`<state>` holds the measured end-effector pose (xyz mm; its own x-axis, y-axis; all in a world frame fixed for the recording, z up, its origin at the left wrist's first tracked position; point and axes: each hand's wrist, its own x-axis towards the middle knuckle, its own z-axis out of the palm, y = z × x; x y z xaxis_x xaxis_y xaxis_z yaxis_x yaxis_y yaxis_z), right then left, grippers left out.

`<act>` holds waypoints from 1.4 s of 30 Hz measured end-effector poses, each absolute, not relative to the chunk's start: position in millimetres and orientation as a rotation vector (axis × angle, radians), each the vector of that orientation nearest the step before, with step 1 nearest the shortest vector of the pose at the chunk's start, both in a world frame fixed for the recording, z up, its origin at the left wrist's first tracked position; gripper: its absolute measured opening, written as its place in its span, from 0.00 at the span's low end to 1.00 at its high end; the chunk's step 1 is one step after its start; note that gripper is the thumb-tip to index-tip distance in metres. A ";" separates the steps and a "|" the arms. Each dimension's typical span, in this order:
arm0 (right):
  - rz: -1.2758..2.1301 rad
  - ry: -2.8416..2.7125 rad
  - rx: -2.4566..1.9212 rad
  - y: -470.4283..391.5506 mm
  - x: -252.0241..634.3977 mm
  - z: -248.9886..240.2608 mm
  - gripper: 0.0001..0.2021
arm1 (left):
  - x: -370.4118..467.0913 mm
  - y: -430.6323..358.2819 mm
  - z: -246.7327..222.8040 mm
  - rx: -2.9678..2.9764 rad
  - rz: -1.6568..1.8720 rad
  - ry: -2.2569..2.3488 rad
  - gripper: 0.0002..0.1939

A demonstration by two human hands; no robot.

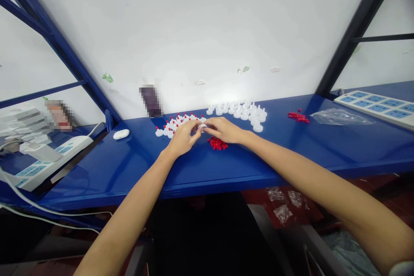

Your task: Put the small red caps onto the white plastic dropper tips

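My left hand (183, 139) and my right hand (225, 130) meet over the blue table, fingertips closed round one small white plastic nozzle cap (203, 125). Fingers partly cover it, so its tip is hard to make out. Just below my right hand lies a pile of small red tips (217, 143). Behind and to the left of my left hand stand several white nozzle caps with red tips (159, 132). Beyond my right hand, a group of white nozzle caps without red tips (245, 114) stands upright near the wall.
A white earbud case (121, 134) lies on the blue table (258, 161) at left. A phone-like dark object (152, 101), pixelated, leans on the wall. At right are more red pieces (299, 117), a clear plastic bag (339, 117) and a power strip (380, 105).
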<state>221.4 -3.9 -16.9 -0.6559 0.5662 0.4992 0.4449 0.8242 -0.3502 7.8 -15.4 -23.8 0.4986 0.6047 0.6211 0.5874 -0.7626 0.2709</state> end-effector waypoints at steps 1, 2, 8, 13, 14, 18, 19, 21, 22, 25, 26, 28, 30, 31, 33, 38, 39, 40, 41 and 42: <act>0.246 -2.404 -0.771 -2.6 222.8 -17.0 0.13 | 7.4 -15.0 -24.2 2.704 1.119 1.069 0.14; 0.222 -2.419 -0.804 -1.0 224.5 -17.1 0.14 | 7.0 -14.6 -24.5 2.713 1.110 1.071 0.14; -0.300 -2.517 -1.163 15.1 242.4 -18.7 0.20 | 4.7 -10.9 -28.9 2.844 0.907 1.231 0.15; -0.405 -2.283 -1.670 29.5 263.2 -24.1 0.21 | 6.5 -9.9 -33.7 2.892 0.708 1.288 0.14; -0.387 -2.240 -1.719 32.1 267.0 -25.1 0.21 | 7.3 -10.8 -33.6 2.885 0.702 1.306 0.14; -0.241 -2.121 -1.690 40.7 276.1 -26.1 0.20 | 10.0 -15.1 -29.8 2.848 0.710 1.462 0.15; -0.180 -2.103 -1.633 42.1 276.4 -25.7 0.20 | 10.0 -15.5 -28.5 2.834 0.707 1.514 0.15; -0.055 -2.080 -1.481 43.7 274.8 -24.6 0.20 | 9.1 -15.1 -26.5 2.793 0.692 1.615 0.16; -0.006 -2.070 -1.402 44.0 273.2 -24.2 0.20 | 8.2 -14.3 -25.8 2.771 0.686 1.649 0.17; 0.042 -2.018 -1.265 44.0 268.0 -25.8 0.20 | 6.0 -12.0 -24.3 2.735 0.734 1.652 0.18; 0.032 -1.997 -1.270 44.1 266.6 -27.4 0.20 | 5.8 -11.9 -23.9 2.732 0.774 1.625 0.17; 0.023 -1.977 -1.339 44.8 264.9 -31.4 0.19 | 6.6 -12.9 -22.7 2.731 0.848 1.555 0.16; 0.063 -2.010 -1.410 45.2 263.6 -34.5 0.18 | 8.7 -15.5 -21.3 2.730 0.877 1.495 0.15; 0.094 -2.033 -1.423 44.9 262.6 -35.1 0.17 | 9.9 -17.1 -20.5 2.725 0.880 1.479 0.14; 0.144 -2.043 -1.391 42.2 258.9 -33.6 0.15 | 12.0 -20.3 -19.1 2.699 0.894 1.476 0.12; 0.562 -1.863 -1.029 24.5 235.3 -23.9 0.08 | 11.5 -24.6 -18.6 2.606 0.928 1.431 0.16; 0.738 -1.809 -0.926 20.4 229.2 -23.2 0.06 | 10.8 -24.8 -19.0 2.606 0.909 1.393 0.18; 0.886 -1.759 -0.842 16.5 223.5 -23.2 0.06 | 10.1 -24.8 -19.7 2.609 0.885 1.357 0.20; 0.997 -1.718 -0.784 13.0 218.4 -23.7 0.06 | 9.7 -24.6 -20.4 2.610 0.859 1.328 0.20; 1.074 -1.685 -0.747 10.0 214.2 -24.7 0.07 | 9.5 -24.3 -21.2 2.612 0.831 1.309 0.20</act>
<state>214.2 10.0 -24.7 -0.3452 0.8501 0.3976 -0.0019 0.4230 -0.9061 9.5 -24.3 -21.2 0.4802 0.7675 0.4247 0.7108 -0.6242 0.3244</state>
